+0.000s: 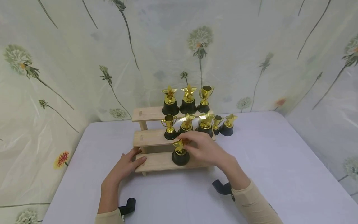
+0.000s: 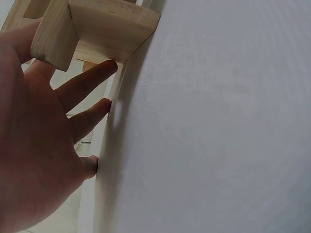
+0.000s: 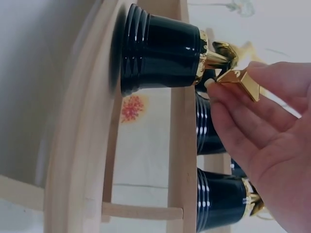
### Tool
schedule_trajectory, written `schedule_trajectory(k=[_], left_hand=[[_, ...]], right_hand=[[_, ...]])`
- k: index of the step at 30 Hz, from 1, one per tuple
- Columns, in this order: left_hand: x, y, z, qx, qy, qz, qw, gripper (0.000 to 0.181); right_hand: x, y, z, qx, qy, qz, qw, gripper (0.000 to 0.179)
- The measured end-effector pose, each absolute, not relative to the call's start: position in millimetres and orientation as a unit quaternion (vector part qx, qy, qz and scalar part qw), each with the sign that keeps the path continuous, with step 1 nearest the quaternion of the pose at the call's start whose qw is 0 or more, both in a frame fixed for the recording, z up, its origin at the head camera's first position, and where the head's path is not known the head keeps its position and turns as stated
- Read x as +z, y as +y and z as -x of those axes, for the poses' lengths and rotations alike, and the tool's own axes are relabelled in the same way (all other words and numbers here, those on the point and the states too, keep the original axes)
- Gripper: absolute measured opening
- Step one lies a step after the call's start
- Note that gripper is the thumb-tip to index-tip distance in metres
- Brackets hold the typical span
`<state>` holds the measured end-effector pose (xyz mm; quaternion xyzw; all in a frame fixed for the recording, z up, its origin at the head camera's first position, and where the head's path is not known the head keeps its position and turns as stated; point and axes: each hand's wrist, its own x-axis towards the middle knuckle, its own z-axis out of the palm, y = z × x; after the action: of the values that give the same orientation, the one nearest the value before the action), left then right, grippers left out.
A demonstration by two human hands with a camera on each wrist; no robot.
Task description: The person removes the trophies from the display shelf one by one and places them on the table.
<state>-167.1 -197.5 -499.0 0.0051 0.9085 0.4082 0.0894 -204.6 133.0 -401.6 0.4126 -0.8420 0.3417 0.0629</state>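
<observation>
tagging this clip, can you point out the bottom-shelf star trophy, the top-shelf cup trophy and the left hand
Bottom-shelf star trophy [image 1: 180, 157], head view: its black base.
Top-shelf cup trophy [image 1: 205, 94], head view: its gold cup.
Left hand [image 1: 126, 163], head view: the back of the hand.

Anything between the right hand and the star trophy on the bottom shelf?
Nothing visible. The right hand pinches the trophy's star directly, and nothing shows between its base and the bottom shelf.
</observation>
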Motion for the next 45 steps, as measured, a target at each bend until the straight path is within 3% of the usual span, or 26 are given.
schedule_trajectory(k=[45], left_hand=[[-497.4, -195.4, 165.8, 0.41, 0.908, -0.008, 0.086, 0.077]], right_hand=[[-387.9, 162.0, 209.5, 0.321, -0.876, -0.358, 0.048, 0.037]])
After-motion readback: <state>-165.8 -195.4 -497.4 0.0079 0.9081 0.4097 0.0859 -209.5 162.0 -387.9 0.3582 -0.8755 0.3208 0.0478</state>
